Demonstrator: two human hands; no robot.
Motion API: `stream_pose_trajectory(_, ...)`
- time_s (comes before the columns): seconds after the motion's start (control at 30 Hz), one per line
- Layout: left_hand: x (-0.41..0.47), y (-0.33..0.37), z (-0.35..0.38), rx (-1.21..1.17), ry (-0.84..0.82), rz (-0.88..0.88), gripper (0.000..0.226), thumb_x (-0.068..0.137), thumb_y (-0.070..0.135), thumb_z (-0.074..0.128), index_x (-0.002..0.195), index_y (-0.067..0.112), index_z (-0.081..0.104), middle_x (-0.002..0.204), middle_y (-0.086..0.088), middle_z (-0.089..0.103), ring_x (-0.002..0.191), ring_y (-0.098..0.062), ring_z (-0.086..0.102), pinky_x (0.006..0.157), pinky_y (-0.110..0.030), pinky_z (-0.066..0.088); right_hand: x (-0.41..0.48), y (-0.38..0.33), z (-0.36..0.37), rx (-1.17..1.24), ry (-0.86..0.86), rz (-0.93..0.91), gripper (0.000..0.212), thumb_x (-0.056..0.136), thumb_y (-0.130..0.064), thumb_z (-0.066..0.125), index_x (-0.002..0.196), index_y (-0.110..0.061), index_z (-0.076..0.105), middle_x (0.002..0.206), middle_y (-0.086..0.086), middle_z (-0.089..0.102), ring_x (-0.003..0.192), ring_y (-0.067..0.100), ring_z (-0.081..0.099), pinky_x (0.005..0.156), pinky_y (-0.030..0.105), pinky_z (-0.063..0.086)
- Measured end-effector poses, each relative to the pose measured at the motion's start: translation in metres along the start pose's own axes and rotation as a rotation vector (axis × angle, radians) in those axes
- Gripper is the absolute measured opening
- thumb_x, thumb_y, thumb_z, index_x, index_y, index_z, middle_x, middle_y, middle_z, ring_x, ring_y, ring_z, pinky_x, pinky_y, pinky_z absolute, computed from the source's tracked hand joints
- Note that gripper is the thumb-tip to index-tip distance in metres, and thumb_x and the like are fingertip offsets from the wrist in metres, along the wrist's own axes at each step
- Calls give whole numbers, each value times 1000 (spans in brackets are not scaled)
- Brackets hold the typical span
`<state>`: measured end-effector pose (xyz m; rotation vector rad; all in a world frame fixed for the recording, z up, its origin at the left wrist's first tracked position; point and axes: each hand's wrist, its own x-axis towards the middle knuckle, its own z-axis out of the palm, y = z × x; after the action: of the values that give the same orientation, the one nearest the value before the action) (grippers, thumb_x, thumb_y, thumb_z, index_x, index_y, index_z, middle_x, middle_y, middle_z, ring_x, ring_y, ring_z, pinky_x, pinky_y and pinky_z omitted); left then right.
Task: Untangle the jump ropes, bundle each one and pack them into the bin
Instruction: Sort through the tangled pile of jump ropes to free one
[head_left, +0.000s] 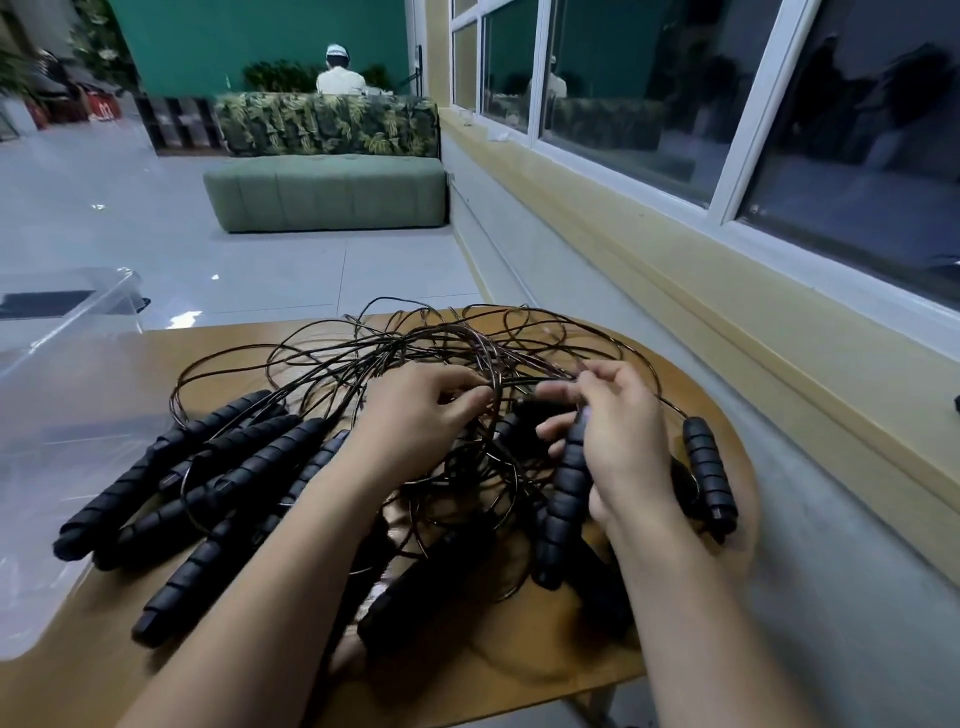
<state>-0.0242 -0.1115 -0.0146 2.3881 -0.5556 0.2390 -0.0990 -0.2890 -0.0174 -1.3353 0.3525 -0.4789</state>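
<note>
On the table (519, 670), left hand (415, 415) pinches tangled cords (415, 332), right hand (618, 441) grips a handle (566, 493); easing loops apart should beat tugging.

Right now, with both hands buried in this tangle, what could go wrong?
1. The left hand pinches strands inside the cord tangle; pulling hard could tighten the knots.
2. The loose handle lies near the right edge of the table; a tug from the right hand, which grips a second handle, might drag it off.
</note>
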Motion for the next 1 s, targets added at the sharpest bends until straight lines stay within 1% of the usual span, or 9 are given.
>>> stream_pose_trajectory(0.1,-7,-8,-15,-16,-13,-19,15,101,44,68,113,44,78,71,23,67,60,7,56,56,-21,36,-4,-10,-5,145,63,-134,11,114,-14,41,111,-13,52,103,12,81,51,24,64,43,27,44)
stream_pose_trajectory(0.27,-15,-16,-27,-163,-29,-80,14,105,24,65,106,32,75,86,14,79,49,4,54,46,-13,36,-13,-22,-16,344,15,-168,14,112,-11,39,106,-15,52,115,16,79,55,26,61,46,27,43)
stream_pose_trajectory(0.47,-22,-7,-35,-245,118,-132,17,99,26,71,114,35,75,103,22,74,96,5,69,86,-27,54,-20,-32,-41,450,-121,-153,13,109,-12,44,103,-14,55,89,16,69,48,23,44,48,26,37)
stream_pose_trajectory(0.6,-32,29,-27,-478,90,3,23,100,23,68,118,37,71,107,20,76,100,2,70,89,-30,58,-40,-41,-44,373,-385,-125,11,106,-12,45,112,-10,54,74,15,48,46,22,37,42,29,32)
stream_pose_trajectory(0.7,-35,36,-15,-535,106,72,60,94,22,73,146,40,50,133,20,65,121,0,64,104,-42,56,-53,-39,-38,318,-590,-37,12,106,-12,44,112,-7,53,68,17,43,41,21,37,37,27,32)
stream_pose_trajectory(0.8,-32,31,-18,-549,173,118,91,91,30,77,163,42,24,163,20,36,147,3,40,120,-43,42,-60,-39,-36,234,-813,88,10,105,-13,52,109,-5,56,67,18,43,39,21,40,35,26,35)
stream_pose_trajectory(0.9,-30,27,-23,-608,87,188,54,101,32,69,151,33,49,161,17,46,150,0,40,125,-45,35,-64,-42,-37,231,-965,168,11,104,-11,52,109,-4,58,65,17,42,38,20,40,34,25,34)
stream_pose_trajectory(0.97,-31,27,-23,-688,-26,174,17,109,26,59,118,16,70,139,8,69,137,-7,58,118,-42,42,-64,-45,-37,356,-975,148,11,105,-9,48,110,-4,57,64,15,41,37,18,36,32,24,32)
stream_pose_trajectory(1.0,-32,25,-22,-700,-54,143,22,111,26,56,106,12,72,126,5,76,127,-8,65,112,-38,47,-62,-47,-38,451,-949,128,12,105,-9,46,111,-5,55,63,12,41,37,17,33,32,23,30)
